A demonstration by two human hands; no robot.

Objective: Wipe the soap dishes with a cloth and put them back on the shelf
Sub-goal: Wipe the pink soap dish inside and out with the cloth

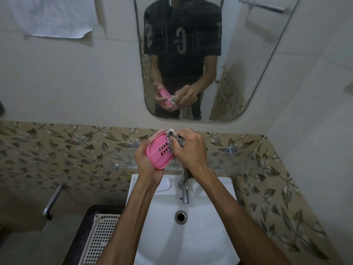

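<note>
Left hand [147, 159] curled around the pink soap dish [159, 153], thumb on the near edge, fingers wrapped behind; dish held tilted, slotted face toward the camera. Right hand [188, 150] bunched tight on the cloth [172, 139], pressing it onto the dish's right end, over part of the drain slots. Both hands raised above the white sink [206, 236], tap [185, 190] directly beneath the right wrist. Glass shelf [238, 159] just behind the hands, on metal pegs. Mirror [248, 64] above them. Slotted basket [99, 240] down left of the left forearm.

Risks, as judged: dish is smooth plastic, likely damp; hard rubbing against a one-hand hold could twist it loose into the basin. Cloth's hanging tail may snag the tap. Setting the dish back carelessly could knock the shelf edge.
</note>
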